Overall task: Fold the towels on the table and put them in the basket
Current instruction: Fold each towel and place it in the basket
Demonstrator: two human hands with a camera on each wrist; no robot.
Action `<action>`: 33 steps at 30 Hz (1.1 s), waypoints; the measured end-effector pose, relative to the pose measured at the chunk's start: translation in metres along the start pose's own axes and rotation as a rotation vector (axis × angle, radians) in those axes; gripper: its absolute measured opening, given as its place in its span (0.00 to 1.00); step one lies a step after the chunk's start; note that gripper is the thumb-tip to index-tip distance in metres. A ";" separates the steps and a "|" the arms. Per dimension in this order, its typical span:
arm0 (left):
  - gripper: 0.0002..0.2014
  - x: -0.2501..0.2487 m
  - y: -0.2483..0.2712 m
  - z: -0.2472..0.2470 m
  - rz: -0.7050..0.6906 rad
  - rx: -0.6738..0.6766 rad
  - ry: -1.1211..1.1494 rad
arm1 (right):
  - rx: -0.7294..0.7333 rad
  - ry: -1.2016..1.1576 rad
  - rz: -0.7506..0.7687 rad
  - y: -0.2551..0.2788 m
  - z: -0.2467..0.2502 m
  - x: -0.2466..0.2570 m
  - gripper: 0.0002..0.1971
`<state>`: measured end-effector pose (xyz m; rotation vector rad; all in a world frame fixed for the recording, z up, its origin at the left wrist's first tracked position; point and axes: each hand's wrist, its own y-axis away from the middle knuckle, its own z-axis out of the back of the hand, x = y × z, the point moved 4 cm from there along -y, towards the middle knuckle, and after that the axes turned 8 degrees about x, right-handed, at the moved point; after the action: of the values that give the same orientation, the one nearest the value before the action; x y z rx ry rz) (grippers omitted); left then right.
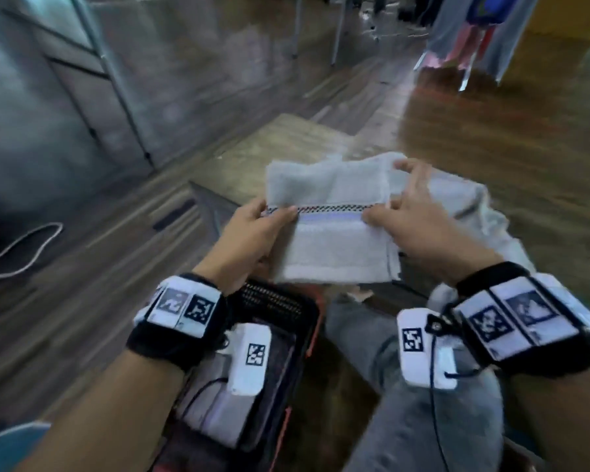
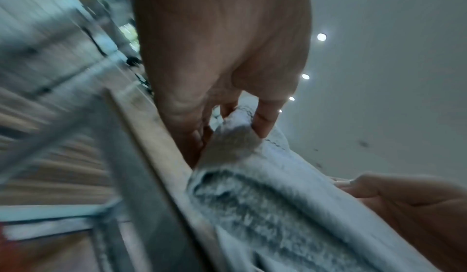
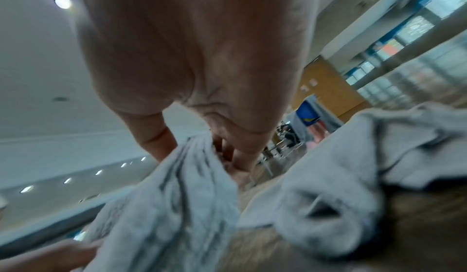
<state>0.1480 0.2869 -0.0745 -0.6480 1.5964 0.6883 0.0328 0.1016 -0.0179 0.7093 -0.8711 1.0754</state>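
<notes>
A folded white towel (image 1: 334, 229) with a checkered stripe hangs in the air between my hands, above the near edge of the wooden table (image 1: 273, 148). My left hand (image 1: 252, 226) pinches its left edge at the stripe, thumb on top. My right hand (image 1: 406, 212) grips its right edge, fingers curled over the fold. In the left wrist view the left hand (image 2: 227, 116) clamps the towel (image 2: 265, 196) between thumb and fingers. In the right wrist view the right hand (image 3: 202, 136) holds the towel (image 3: 164, 206). The dark basket (image 1: 276, 321) sits below my left wrist with a folded towel inside.
A heap of unfolded grey-white towels (image 1: 474, 216) lies on the table to the right, and these loose towels (image 3: 353, 166) also fill the right wrist view. My knee in grey trousers (image 1: 389, 369) is beside the basket. A cable (image 1: 21, 247) lies on the floor at left.
</notes>
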 end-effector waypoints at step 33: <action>0.11 0.382 0.034 0.118 0.974 -0.490 0.054 | 0.607 0.369 -0.514 -0.105 -0.295 -0.223 0.15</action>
<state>0.1532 0.3860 -0.4636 -0.1798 1.7699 1.8245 0.1565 0.2159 -0.3634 1.1183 -0.0141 0.9526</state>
